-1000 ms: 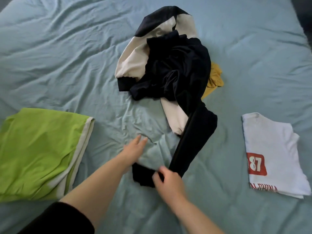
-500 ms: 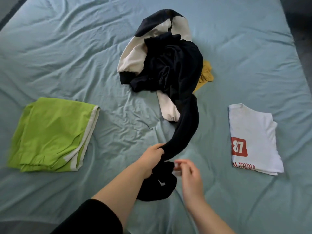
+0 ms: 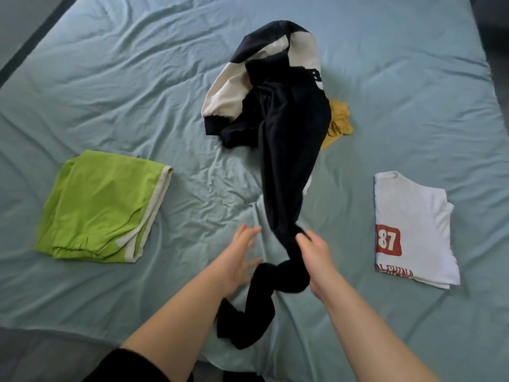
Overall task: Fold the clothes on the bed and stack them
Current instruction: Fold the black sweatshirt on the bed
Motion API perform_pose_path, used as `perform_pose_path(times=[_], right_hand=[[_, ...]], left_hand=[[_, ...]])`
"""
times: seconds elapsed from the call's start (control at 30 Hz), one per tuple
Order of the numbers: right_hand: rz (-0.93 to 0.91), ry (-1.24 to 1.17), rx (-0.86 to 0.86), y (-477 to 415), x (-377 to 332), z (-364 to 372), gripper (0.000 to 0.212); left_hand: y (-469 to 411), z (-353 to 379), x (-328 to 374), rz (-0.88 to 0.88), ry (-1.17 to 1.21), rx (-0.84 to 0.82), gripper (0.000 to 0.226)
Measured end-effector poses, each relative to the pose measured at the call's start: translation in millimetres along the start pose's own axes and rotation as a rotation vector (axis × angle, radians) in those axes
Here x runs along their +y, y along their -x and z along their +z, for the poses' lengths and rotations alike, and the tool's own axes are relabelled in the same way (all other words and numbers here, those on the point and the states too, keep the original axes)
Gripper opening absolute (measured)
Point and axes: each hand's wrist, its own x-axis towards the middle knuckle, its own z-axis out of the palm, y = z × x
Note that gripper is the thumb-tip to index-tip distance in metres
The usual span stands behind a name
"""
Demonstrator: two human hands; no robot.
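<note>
- Far centre of bed: pile.
- folded shorts left of pile, nearer; folded T-shirt right.
- long garment trails from pile to near edge, between them.

Long black soft-fabric garment ran stretched from the central heap towards the near edge of the light-blue sheeted bed, its near end twisted and bunched, gripped by the right hand. The heap held a crumpled black-and-cream jacket, with a mustard-yellow cloth at its right side. Folded lime-green shorts with white trim lay at left. Folded white T-shirt with a red "87" patch lay at right.
</note>
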Motion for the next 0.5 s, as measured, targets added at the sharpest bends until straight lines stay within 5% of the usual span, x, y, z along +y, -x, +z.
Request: perform_pose_path(times=[0.13, 0.2, 0.3, 0.43, 0.5], right_hand=[[0.093, 0.27, -0.375, 48.3, 24.4, -14.0, 0.029], [0.185, 0.294, -0.503, 61.3, 32.1, -27.5, 0.027], [0.345, -0.023, -0.505, 59.6, 38.9, -48.3, 0.025], [0.455, -0.387, -0.333, 26.7, 40.7, -54.0, 0.065], [0.435, -0.562, -0.412, 9.8, 28.9, -44.9, 0.075]], left_hand=[[-18.8, 25.2, 21.3, 0.194, 0.063, 0.012, 0.1], [-26.5, 30.1, 14.0, 0.26, 0.011, 0.116, 0.08], [-29.7, 25.1, -1.7, 0.235, 0.064, 0.166, 0.024], [-8.1, 22.4, -9.1, 0.128, 0.087, 0.038, 0.02], [8.9, 23.0, -15.2, 0.063, 0.006, -0.026, 0.021]])
